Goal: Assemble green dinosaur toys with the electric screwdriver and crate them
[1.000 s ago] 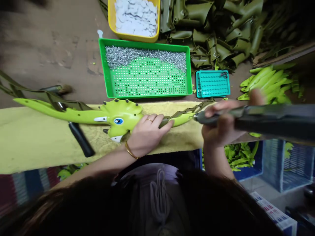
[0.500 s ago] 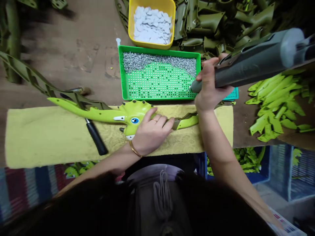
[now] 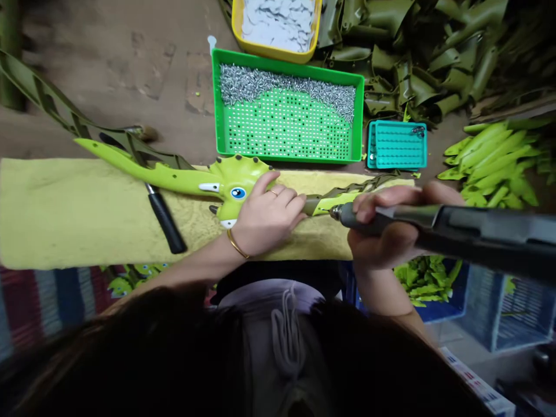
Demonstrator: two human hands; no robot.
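A lime-green plastic toy (image 3: 174, 179) with a frilled dinosaur head and a blue eye lies across the yellow cloth (image 3: 78, 214). My left hand (image 3: 271, 217) is wrapped over the toy just right of its head. In my right hand (image 3: 386, 226) is a grey electric screwdriver (image 3: 460, 231), its fingers closed round the body. The driver's tip meets or nearly meets the green section right of my left hand; exact contact is too small to tell. Above the cloth stands a green tray (image 3: 289, 159) with many silver screws (image 3: 247, 84).
A black-handled hammer (image 3: 167, 223) lies left on the cloth. Behind are a yellow bin (image 3: 278, 52) of white discs, a teal tray (image 3: 399, 145) and olive parts (image 3: 417, 75). Lime parts (image 3: 499, 156) are piled right; blue crates (image 3: 508, 313) stand below the table.
My right hand has brought the screwdriver from the screw tray down to the toy's right section, uncovering the teal tray. My left hand keeps its hold. The whole view has shifted slightly.
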